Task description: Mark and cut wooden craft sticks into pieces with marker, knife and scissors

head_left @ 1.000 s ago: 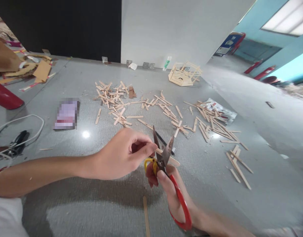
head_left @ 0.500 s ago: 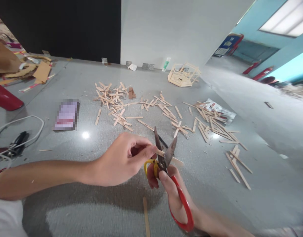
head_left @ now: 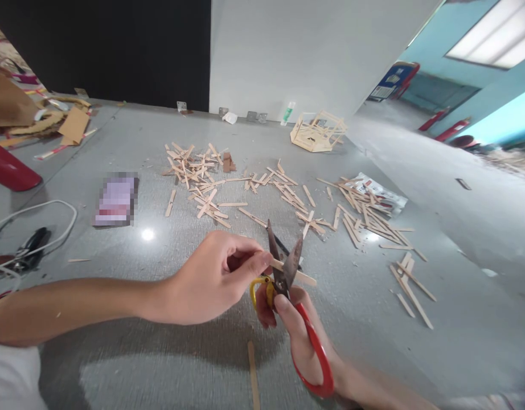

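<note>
My left hand (head_left: 211, 279) pinches one end of a wooden craft stick (head_left: 303, 278) between thumb and fingers. The stick lies across the open blades of a pair of scissors (head_left: 288, 285) with one red and one yellow handle. My right hand (head_left: 299, 330) grips those handles from below, fingers curled through them. Both hands hover low over the grey floor (head_left: 160, 364). One loose stick (head_left: 253, 373) lies on the floor just under my hands.
Several loose craft sticks lie scattered across the floor (head_left: 288, 196), with a plastic packet (head_left: 380, 191) at the right. A small stick-built frame (head_left: 318, 131) and a glue bottle (head_left: 288, 113) stand by the white wall. Cardboard scraps (head_left: 40, 114), a white cable (head_left: 44, 213) and a booklet (head_left: 116, 199) lie at the left.
Hands, stick and scissors have drifted slightly down and right in view. The blades stay open around the stick; the grips are the same.
</note>
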Demonstrator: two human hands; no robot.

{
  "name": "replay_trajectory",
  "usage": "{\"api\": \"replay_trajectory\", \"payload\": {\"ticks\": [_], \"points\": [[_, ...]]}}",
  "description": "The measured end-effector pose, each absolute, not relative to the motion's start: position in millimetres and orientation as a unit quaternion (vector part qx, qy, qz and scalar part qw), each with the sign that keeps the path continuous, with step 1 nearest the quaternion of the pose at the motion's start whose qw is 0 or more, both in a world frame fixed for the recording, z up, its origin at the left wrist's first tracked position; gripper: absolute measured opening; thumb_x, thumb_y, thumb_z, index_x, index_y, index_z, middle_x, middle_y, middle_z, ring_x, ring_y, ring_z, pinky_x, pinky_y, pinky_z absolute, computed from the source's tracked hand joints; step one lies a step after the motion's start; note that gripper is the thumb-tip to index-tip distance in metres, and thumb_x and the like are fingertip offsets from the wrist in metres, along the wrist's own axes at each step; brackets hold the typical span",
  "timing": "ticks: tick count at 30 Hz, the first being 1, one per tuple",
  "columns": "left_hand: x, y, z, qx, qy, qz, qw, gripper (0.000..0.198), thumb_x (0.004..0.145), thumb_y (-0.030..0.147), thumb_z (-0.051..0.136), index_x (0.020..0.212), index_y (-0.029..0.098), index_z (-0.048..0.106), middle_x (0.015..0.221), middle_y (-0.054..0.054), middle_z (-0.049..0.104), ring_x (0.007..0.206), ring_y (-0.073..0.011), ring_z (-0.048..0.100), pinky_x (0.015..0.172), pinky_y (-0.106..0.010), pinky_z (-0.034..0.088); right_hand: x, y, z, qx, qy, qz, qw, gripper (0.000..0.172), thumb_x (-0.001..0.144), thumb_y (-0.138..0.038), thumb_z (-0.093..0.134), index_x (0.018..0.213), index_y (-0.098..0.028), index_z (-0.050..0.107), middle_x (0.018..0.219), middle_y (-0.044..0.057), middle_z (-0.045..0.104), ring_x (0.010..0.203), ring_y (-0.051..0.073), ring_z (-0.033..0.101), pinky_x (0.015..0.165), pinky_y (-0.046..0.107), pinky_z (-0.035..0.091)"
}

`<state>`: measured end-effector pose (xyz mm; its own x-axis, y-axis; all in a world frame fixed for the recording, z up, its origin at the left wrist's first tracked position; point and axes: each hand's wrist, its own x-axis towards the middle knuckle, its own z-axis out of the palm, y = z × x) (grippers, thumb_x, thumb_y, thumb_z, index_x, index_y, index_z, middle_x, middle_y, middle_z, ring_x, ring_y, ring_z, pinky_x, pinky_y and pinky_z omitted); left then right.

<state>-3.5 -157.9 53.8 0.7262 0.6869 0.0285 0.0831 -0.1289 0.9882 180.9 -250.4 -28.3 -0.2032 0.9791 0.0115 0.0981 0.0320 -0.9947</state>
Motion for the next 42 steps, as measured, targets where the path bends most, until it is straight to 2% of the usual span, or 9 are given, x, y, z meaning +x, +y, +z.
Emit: {"api": "replay_trajectory", "payload": {"ticks": [6,14,20,23,27,31,34,38,42], "points": [[-1.5,-159.4,48.4,0.693,0.281,0.254,0.614,0.037,0.105,0.037,0.056,0.076,0.015,0.064,0.063,0.002,0.064,0.05,-0.0062,0.051,0.045,-0.019,0.031,183.8,-254.0,-35.0,-0.454,-0.571,0.516,0.45,0.036,0.107,-0.054,0.04,0.097,-0.023,0.054,0.083,0.002,0.053,0.074,0.018,0.048,0.071,0.035,0.044],[-0.4,-159.9,48.8,0.654,0.265,0.223,0.672,0.031,0.101,0.032,0.062,0.075,0.015,0.061,0.066,0.0,0.067,0.057,-0.0085,0.061,0.05,-0.017,0.041,186.2,-262.6,-47.5,-0.432,-0.548,0.519,0.494,0.033,0.108,-0.05,0.042,0.106,-0.022,0.061,0.094,0.006,0.06,0.082,0.021,0.054,0.079,0.038,0.05],[0.3,-161.4,44.9,0.675,0.259,0.183,0.666,0.039,0.103,0.042,0.056,0.078,0.013,0.067,0.07,-0.005,0.068,0.064,-0.0134,0.064,0.057,-0.022,0.046,187.1,-260.9,-50.4,-0.439,-0.523,0.52,0.513,0.036,0.105,-0.055,0.048,0.103,-0.023,0.064,0.095,0.008,0.064,0.087,0.024,0.06,0.083,0.042,0.053],[1.3,-164.1,41.3,0.69,0.257,0.169,0.655,0.046,0.105,0.046,0.05,0.082,0.012,0.07,0.077,-0.009,0.071,0.068,-0.0144,0.064,0.06,-0.023,0.046,190.7,-261.0,-53.8,-0.436,-0.517,0.53,0.511,0.031,0.106,-0.051,0.048,0.1,-0.023,0.062,0.095,0.007,0.065,0.088,0.024,0.061,0.082,0.041,0.053],[1.0,-164.1,41.3,0.682,0.252,0.162,0.668,0.044,0.105,0.047,0.051,0.084,0.012,0.069,0.081,-0.009,0.072,0.074,-0.0156,0.068,0.063,-0.023,0.048,193.8,-260.8,-49.8,-0.436,-0.53,0.527,0.501,0.028,0.108,-0.046,0.046,0.098,-0.023,0.058,0.095,0.007,0.066,0.088,0.022,0.06,0.082,0.039,0.051],[-0.2,-161.2,44.9,0.684,0.244,0.167,0.667,0.045,0.105,0.047,0.049,0.085,0.012,0.068,0.082,-0.009,0.072,0.073,-0.0146,0.067,0.061,-0.023,0.046,195.8,-256.1,-37.8,-0.437,-0.555,0.52,0.481,0.029,0.107,-0.048,0.047,0.096,-0.023,0.057,0.09,0.005,0.064,0.081,0.02,0.058,0.074,0.036,0.049],[-0.7,-160.1,47.6,0.688,0.245,0.185,0.658,0.044,0.106,0.045,0.047,0.078,0.014,0.061,0.076,-0.006,0.069,0.066,-0.0112,0.06,0.057,-0.021,0.041,199.6,-252.4,-32.5,-0.435,-0.577,0.519,0.457,0.033,0.106,-0.053,0.045,0.105,-0.023,0.06,0.089,0.005,0.063,0.078,0.02,0.055,0.07,0.035,0.049],[-1.3,-159.3,49.6,0.693,0.247,0.195,0.649,0.04,0.104,0.038,0.051,0.071,0.016,0.054,0.066,0.0,0.062,0.056,-0.0069,0.05,0.051,-0.019,0.033,206.1,-249.7,-27.9,-0.431,-0.615,0.52,0.407,0.043,0.105,-0.061,0.042,0.119,-0.025,0.062,0.099,0.007,0.064,0.081,0.021,0.054,0.072,0.036,0.049],[-2.4,-156.5,51.1,0.679,0.234,0.192,0.669,0.033,0.1,0.031,0.057,0.07,0.016,0.057,0.067,0.002,0.063,0.058,-0.0069,0.054,0.051,-0.018,0.034,208.7,-246.0,-18.2,-0.423,-0.624,0.542,0.371,0.048,0.103,-0.066,0.042,0.119,-0.026,0.064,0.1,0.007,0.062,0.082,0.021,0.055,0.074,0.036,0.047]]}}
